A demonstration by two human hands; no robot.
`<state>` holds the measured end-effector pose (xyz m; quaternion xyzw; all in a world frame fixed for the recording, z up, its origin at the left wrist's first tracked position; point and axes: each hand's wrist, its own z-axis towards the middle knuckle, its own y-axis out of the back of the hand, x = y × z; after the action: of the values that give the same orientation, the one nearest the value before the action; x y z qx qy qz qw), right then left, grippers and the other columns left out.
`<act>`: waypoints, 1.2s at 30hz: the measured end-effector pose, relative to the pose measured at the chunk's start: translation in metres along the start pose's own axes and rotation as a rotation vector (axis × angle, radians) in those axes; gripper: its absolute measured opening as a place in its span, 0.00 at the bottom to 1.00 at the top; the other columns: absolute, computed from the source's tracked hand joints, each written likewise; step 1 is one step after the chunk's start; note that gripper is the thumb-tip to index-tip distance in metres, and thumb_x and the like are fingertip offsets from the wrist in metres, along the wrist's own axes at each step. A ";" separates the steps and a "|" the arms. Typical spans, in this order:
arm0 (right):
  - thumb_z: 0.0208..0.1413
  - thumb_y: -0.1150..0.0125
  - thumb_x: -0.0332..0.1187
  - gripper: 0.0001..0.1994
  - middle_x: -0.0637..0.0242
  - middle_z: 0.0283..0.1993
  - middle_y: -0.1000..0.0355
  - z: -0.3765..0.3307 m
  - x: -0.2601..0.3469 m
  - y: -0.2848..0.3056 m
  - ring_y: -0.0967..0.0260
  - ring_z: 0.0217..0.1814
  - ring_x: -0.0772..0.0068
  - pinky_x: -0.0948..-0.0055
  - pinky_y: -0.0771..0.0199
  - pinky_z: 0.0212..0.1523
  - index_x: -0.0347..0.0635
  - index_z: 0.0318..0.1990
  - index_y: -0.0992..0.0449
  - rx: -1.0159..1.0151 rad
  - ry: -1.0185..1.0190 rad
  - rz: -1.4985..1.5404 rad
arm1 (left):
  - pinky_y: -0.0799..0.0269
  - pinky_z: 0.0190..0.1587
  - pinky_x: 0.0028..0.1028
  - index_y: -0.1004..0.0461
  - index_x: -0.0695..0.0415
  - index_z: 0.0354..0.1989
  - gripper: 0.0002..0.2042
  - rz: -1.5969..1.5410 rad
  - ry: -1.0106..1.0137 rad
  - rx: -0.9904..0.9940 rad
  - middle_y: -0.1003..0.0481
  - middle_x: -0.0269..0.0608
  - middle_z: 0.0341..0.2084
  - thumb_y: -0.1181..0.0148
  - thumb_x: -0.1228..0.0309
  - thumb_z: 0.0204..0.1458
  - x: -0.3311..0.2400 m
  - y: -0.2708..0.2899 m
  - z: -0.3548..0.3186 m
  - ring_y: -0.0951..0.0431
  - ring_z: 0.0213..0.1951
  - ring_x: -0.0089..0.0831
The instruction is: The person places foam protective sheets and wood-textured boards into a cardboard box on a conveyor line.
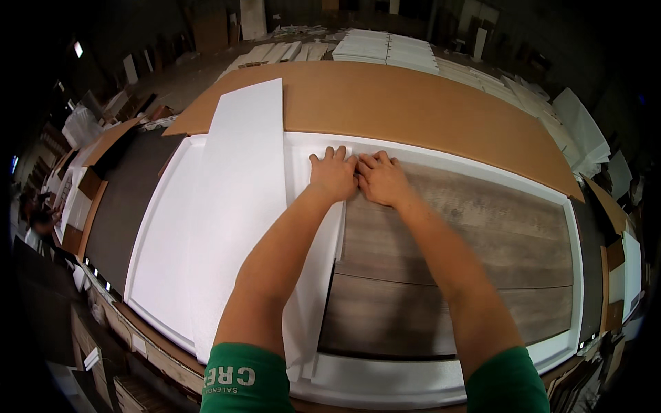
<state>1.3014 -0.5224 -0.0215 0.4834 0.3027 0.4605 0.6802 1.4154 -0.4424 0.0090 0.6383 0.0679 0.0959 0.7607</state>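
Observation:
Both my hands reach to the far edge of a shallow carton with white foam lining. My left hand (334,175) presses on a white foam strip (297,165), its fingers bent and spread apart. Close beside it, my right hand (383,180) rests at the far left corner of a grey-brown wood-grain panel (454,234), fingers bent and apart, fingertips near the foam rim. The thumbs nearly meet, and what lies between them is hidden. A long white foam sheet (241,186) covers much of the left part and overhangs the far side.
A brown cardboard flap (392,103) spreads beyond the carton. White foam edging (575,255) borders the panel on the right. Farther back stand stacked white panels (385,49). A dark work surface (138,199) shows at left, with a person (41,220) beyond.

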 end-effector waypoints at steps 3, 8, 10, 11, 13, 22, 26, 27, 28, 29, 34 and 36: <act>0.45 0.56 0.39 0.17 0.66 0.51 0.44 0.000 0.002 -0.002 0.49 0.50 0.62 0.51 0.46 0.44 0.44 0.44 0.35 0.069 -0.026 -0.015 | 0.42 0.40 0.42 0.33 0.51 0.38 0.17 -0.002 0.026 0.030 0.37 0.40 0.40 0.48 0.63 0.36 0.000 0.003 0.000 0.39 0.44 0.36; 0.44 0.56 0.35 0.16 0.62 0.49 0.43 -0.005 -0.003 -0.021 0.49 0.50 0.59 0.50 0.47 0.45 0.42 0.42 0.34 -0.271 0.017 -0.020 | 0.38 0.38 0.36 0.31 0.54 0.30 0.11 -0.116 -0.069 -0.142 0.33 0.41 0.31 0.47 0.70 0.33 -0.005 -0.013 0.010 0.34 0.37 0.37; 0.40 0.54 0.29 0.15 0.59 0.46 0.40 -0.007 -0.014 -0.018 0.48 0.49 0.56 0.56 0.47 0.48 0.39 0.40 0.33 -0.136 -0.109 0.376 | 0.33 0.34 0.34 0.34 0.57 0.33 0.14 -0.292 0.135 -0.300 0.32 0.46 0.30 0.46 0.73 0.33 -0.017 -0.013 0.017 0.32 0.36 0.40; 0.40 0.54 0.29 0.15 0.59 0.46 0.40 -0.010 -0.017 -0.018 0.48 0.49 0.56 0.56 0.47 0.48 0.39 0.40 0.33 -0.137 -0.119 0.373 | 0.33 0.34 0.34 0.34 0.57 0.33 0.14 -0.295 0.125 -0.296 0.32 0.46 0.30 0.46 0.73 0.33 -0.018 -0.010 0.023 0.32 0.36 0.40; 0.37 0.54 0.24 0.16 0.57 0.44 0.38 -0.014 -0.020 -0.013 0.47 0.48 0.55 0.63 0.46 0.50 0.38 0.39 0.33 -0.178 -0.203 0.490 | 0.32 0.33 0.31 0.38 0.61 0.36 0.16 -0.180 0.352 -0.119 0.33 0.48 0.32 0.45 0.74 0.34 -0.015 -0.002 0.032 0.31 0.36 0.39; 0.40 0.53 0.27 0.14 0.58 0.45 0.40 -0.020 -0.009 -0.016 0.48 0.49 0.55 0.64 0.47 0.50 0.36 0.38 0.32 -0.255 -0.157 0.345 | 0.32 0.29 0.33 0.40 0.59 0.37 0.21 -0.183 0.316 -0.180 0.31 0.46 0.26 0.43 0.74 0.30 -0.009 -0.009 0.044 0.28 0.30 0.41; 0.39 0.52 0.26 0.15 0.56 0.46 0.40 -0.020 -0.006 -0.013 0.47 0.48 0.55 0.64 0.45 0.50 0.38 0.39 0.32 -0.247 -0.134 0.365 | 0.32 0.29 0.35 0.40 0.58 0.35 0.23 -0.293 0.328 -0.220 0.31 0.48 0.25 0.40 0.72 0.26 -0.004 -0.005 0.047 0.29 0.29 0.43; 0.40 0.53 0.28 0.14 0.59 0.46 0.40 -0.019 -0.006 -0.013 0.48 0.49 0.57 0.63 0.47 0.50 0.40 0.39 0.32 -0.222 -0.132 0.338 | 0.32 0.29 0.35 0.40 0.58 0.35 0.23 -0.292 0.327 -0.218 0.31 0.48 0.25 0.40 0.72 0.26 -0.007 0.001 0.048 0.29 0.29 0.43; 0.41 0.53 0.30 0.14 0.61 0.46 0.40 -0.019 -0.006 -0.012 0.49 0.50 0.58 0.62 0.49 0.50 0.42 0.39 0.31 -0.197 -0.128 0.313 | 0.33 0.30 0.35 0.39 0.58 0.35 0.23 -0.315 0.315 -0.283 0.30 0.49 0.25 0.41 0.72 0.25 -0.013 0.008 0.049 0.29 0.30 0.42; 0.41 0.53 0.30 0.14 0.61 0.46 0.40 -0.019 -0.006 -0.011 0.49 0.50 0.58 0.62 0.49 0.50 0.42 0.39 0.31 -0.197 -0.129 0.315 | 0.34 0.31 0.34 0.37 0.58 0.34 0.22 -0.338 0.304 -0.348 0.30 0.49 0.26 0.41 0.72 0.24 -0.016 0.012 0.049 0.29 0.32 0.42; 0.44 0.58 0.38 0.14 0.68 0.41 0.35 0.000 0.023 0.011 0.49 0.50 0.61 0.61 0.55 0.52 0.46 0.33 0.27 0.127 0.186 0.071 | 0.33 0.30 0.35 0.37 0.60 0.33 0.21 -0.292 0.288 -0.299 0.31 0.50 0.26 0.40 0.71 0.25 0.004 0.018 0.040 0.29 0.30 0.44; 0.44 0.58 0.39 0.14 0.69 0.40 0.34 0.006 0.028 0.015 0.48 0.49 0.61 0.61 0.55 0.52 0.46 0.31 0.26 0.190 0.177 0.033 | 0.34 0.33 0.34 0.36 0.59 0.35 0.23 -0.295 0.340 -0.252 0.30 0.49 0.28 0.40 0.70 0.25 0.007 0.020 0.039 0.29 0.32 0.42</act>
<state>1.3125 -0.4977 -0.0048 0.5081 0.3958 0.4817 0.5943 1.4294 -0.4745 0.0357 0.4964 0.2748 0.0975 0.8177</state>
